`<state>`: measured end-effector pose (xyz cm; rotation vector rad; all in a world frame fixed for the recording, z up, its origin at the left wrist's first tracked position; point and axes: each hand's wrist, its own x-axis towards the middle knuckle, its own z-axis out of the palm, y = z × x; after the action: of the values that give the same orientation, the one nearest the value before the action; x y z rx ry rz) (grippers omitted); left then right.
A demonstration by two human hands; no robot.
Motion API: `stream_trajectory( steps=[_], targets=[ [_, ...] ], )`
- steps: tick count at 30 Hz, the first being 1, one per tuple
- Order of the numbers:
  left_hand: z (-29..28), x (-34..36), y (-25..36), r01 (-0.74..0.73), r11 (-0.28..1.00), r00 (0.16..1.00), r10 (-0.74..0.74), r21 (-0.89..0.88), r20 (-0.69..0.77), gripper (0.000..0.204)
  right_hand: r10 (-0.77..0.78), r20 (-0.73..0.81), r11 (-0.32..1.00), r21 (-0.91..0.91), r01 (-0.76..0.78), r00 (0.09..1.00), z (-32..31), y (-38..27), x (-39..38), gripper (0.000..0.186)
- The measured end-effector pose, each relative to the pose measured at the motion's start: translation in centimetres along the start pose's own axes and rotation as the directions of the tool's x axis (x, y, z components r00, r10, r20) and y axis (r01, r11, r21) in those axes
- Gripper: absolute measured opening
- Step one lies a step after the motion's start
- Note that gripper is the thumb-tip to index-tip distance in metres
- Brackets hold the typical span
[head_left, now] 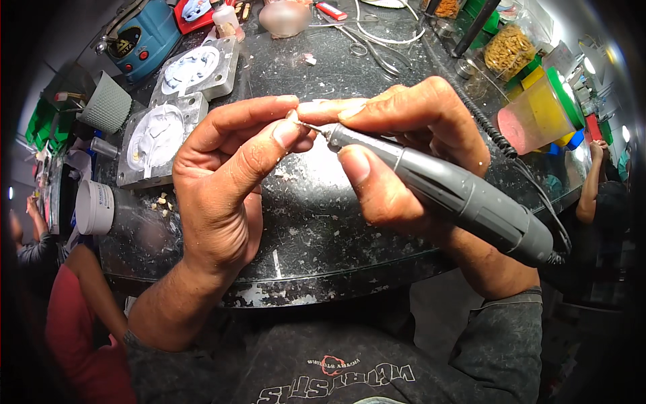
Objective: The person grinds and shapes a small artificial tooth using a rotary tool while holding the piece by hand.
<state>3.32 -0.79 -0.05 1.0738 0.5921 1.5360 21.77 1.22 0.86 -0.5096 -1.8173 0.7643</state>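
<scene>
My left hand [225,165] pinches a small whitish tooth-like piece [292,116] between thumb and fingertips; the fingers cover most of it. A dark grey rotary handpiece [464,195] lies slantwise in my right hand [431,118], which is closed round its front end. The thin bur [315,128] at its tip points left and meets or nearly meets the small piece. My two hands come together at the fingertips above the black worktop [309,229]. A coiled cord [494,138] runs beside the handpiece, whose rear end sits over my right forearm.
Left of my hands lie two metal flask halves [195,111] filled with white material. Near them are a white tub [94,207] and several pale chips [163,204]. Pliers [383,60] lie at the back. A green-lidded jar [531,118] stands right; other people are at both sides.
</scene>
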Motion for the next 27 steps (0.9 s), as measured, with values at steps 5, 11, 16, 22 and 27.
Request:
stream_trajectory(
  steps=[5, 11, 16, 22, 27],
  targets=[
    [-0.2, -0.28, 0.39, 0.035, 0.997, 0.998, -0.039, 0.068, 0.059, 0.027, -0.02, 0.002, 1.0, 0.019, 0.02, 1.0, 0.08, 0.1, 0.0, 0.027],
    [-0.46, -0.31, 0.33, 0.017, 0.998, 0.997, -0.021, 0.059, 0.074, 0.029, -0.041, 0.008, 0.999, -0.012, 0.041, 0.999, -0.06, 0.23, 0.08, 0.028],
    [-0.41, -0.35, 0.47, 0.037, 0.996, 0.998, -0.041, 0.082, 0.045, 0.026, -0.073, 0.009, 0.997, -0.007, 0.073, 0.997, -0.06, 0.35, 0.13, 0.028],
    [-0.55, -0.37, 0.46, 0.038, 0.993, 0.999, -0.042, 0.112, 0.034, 0.026, -0.052, 0.004, 0.998, -0.029, 0.053, 0.999, 0.01, 0.09, 0.17, 0.028],
    [-0.62, -0.39, 0.44, 0.043, 0.992, 0.998, -0.047, 0.118, 0.031, 0.026, -0.061, 0.006, 0.997, -0.043, 0.061, 0.998, -0.01, 0.27, 0.11, 0.028]
  ],
)
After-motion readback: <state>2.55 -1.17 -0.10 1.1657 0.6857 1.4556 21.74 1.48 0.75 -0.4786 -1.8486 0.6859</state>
